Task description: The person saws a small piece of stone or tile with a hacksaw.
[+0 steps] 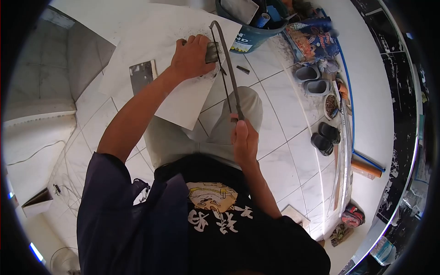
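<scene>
Hacksaw and dark block, seen from above, approx. at knee level. My R hand point(244, 140) has its fingers wrapped round the grip of the hacksaw point(232, 75), near my R knee; my L hand point(195, 57) is clamped over the dark block point(211, 52) on the white surface point(176, 103), fingers bent across it. The saw lies along that surface's R edge, its blade by the block's R end; contact vs. a slight gap, cannot tell.

Orientation: the saw's long axis runs fore-and-aft, grip twd. me, far end pointing away & slightly L. The blade sits on the L side of the bowed frame, approx. parallel to it. The block's end shows to the R of my L fingers; its long axis is mostly hidden.

Handling (est.): saw moderately light, frame stiff, blade thin, i.e. apt to bend or snap if twisted; best held by the grip, w/ the far end of the frame as a 2nd hold, clear of the teeth. Block prob. hard & rigid, poss. brittle at the edges, and slippery w/ the dark grit point(196, 32) about; best pinned from above, fingers well back from the blade.
</scene>
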Available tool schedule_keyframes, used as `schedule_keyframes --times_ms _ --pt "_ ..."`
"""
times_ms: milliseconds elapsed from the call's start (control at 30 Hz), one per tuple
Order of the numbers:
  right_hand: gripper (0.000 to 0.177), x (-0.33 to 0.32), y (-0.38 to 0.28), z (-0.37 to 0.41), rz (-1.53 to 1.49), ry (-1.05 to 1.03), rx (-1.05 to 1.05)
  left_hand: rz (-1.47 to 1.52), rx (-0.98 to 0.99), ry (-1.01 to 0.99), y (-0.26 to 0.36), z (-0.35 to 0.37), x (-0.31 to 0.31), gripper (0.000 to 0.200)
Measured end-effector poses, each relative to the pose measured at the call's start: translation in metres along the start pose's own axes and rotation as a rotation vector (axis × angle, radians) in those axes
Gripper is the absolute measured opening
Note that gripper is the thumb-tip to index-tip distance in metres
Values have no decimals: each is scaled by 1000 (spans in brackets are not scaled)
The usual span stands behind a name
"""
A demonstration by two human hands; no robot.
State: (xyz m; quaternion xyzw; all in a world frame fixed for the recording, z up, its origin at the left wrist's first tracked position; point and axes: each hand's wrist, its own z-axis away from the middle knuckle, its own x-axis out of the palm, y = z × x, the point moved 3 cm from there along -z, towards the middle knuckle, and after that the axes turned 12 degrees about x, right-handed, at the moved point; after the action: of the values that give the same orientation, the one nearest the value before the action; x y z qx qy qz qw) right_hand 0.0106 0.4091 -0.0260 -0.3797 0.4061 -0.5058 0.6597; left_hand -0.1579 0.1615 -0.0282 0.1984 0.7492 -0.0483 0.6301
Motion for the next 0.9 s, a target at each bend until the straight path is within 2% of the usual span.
schedule_keyframes --times_ms 100,233,400,567,667,800,900 --pt "51 16 -9 -27 10 16 4 1 24 0 -1 2 -1 71" --pt "47 63 -51 -147 -15 21 -122 17 17 -1 0 -1 -3 70" --pt "46 56 -47 -133 -61 0 -175 37 3 -9 6 -2 -7 71" --pt "43 6 -15 -7 54 27 -75 18 -10 -21 3 -5 -4 72" --pt "43 10 -27 -15 70 21 -34 14 12 -39 3 1 -2 72" --pt "42 56 -57 -117 58 83 -286 23 -20 1 1 -2 0 72" --pt "42 48 -44 -107 48 29 -173 42 -36 3 3 -2 -7 73"
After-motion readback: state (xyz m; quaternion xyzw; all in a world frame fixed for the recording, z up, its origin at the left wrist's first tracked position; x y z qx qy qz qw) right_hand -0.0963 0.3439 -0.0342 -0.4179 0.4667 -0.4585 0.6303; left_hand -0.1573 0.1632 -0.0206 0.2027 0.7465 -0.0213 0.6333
